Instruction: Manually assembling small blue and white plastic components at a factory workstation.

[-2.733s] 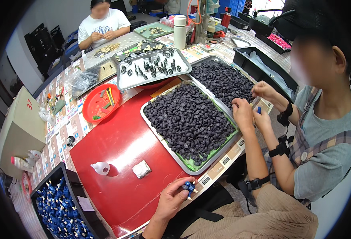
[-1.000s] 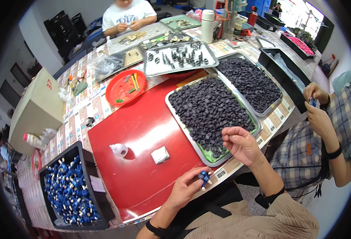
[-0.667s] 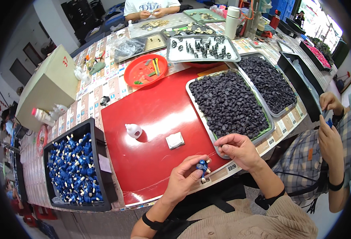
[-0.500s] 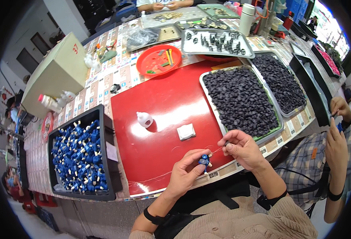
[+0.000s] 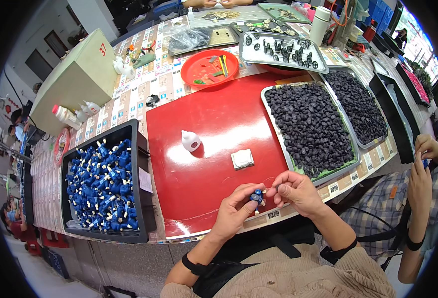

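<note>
My left hand [image 5: 230,214] is closed around a small blue plastic figure [image 5: 258,196] with whitish ends, held above the near edge of a red mat [image 5: 214,188]. Close beside it, on the right, my right hand [image 5: 302,194] has its thumb and fingers pinched together. Whatever lies between those fingertips is hidden. Farther off on the mat are a white squeeze bottle [image 5: 190,141] and a small white square pad [image 5: 242,159].
On the left stands a black crate [image 5: 143,198] of blue figures. Trays [image 5: 284,151] of dark small pieces lie right of the mat. Behind are a red plate [image 5: 191,67] with cutters and a tray [image 5: 251,57] of black parts. A co-worker's hands [image 5: 420,174] are at the right.
My right hand has moved left and slightly down, bringing its fingertips close to the blue figure. The small dark piece seen in its pinch earlier is now hidden. The view has shifted slightly.
</note>
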Demonstrator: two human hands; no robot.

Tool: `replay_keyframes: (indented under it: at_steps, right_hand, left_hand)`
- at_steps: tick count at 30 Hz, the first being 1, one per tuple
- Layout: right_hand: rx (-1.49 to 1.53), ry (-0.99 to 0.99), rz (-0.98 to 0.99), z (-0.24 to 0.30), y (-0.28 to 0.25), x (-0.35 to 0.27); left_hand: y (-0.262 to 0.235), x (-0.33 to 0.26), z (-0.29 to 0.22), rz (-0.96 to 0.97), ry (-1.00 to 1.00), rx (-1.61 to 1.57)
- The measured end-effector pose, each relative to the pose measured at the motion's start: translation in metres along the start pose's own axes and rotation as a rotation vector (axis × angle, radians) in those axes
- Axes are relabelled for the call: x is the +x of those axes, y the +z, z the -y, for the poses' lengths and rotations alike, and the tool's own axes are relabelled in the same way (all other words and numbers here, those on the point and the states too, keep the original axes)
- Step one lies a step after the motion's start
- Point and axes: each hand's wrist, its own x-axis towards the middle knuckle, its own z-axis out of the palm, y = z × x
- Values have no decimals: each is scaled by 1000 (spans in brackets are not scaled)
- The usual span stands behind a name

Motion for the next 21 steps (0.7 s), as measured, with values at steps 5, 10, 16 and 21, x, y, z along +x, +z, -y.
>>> replay_keyframes:
  at_steps: [5, 10, 16, 21]
  right_hand:
    - [170, 66, -9, -3, 1, 0]
    - [329, 45, 147, -8, -8, 3]
    - [288, 106, 43, -5, 1, 0]
    - [405, 134, 86, -7, 4, 0]
  left_hand:
    - [0, 2, 0, 7, -11, -9]
    - [0, 3, 0, 11, 20, -11]
    - [3, 0, -4, 5, -26, -8]
    - [-1, 1, 0, 12, 6, 57]
